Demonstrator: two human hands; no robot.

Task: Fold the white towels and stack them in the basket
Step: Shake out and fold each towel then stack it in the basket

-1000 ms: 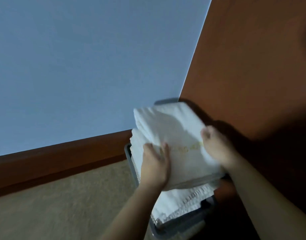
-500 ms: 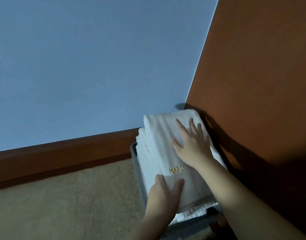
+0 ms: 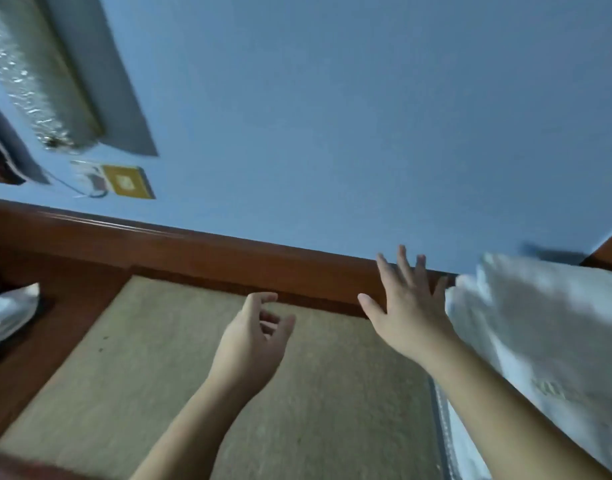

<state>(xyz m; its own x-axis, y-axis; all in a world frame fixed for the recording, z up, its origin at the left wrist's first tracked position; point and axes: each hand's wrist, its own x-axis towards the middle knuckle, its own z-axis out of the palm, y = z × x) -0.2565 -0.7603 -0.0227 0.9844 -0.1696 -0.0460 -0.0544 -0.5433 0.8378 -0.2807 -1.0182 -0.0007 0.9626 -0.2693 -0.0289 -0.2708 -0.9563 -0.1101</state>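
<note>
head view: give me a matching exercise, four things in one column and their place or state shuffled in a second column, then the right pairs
Things:
1. left hand
2. right hand
3. stack of folded white towels
4. yellow square wall plate

Places or states:
A. far right of the picture
B. on the blue wall, upper left
C. fingers loosely curled, holding nothing
D. fingers spread straight, holding nothing

Pairs: 1-C, 2-D, 3-A, 4-B

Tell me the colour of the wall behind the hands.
Light blue wall, clearest in the head view.
</note>
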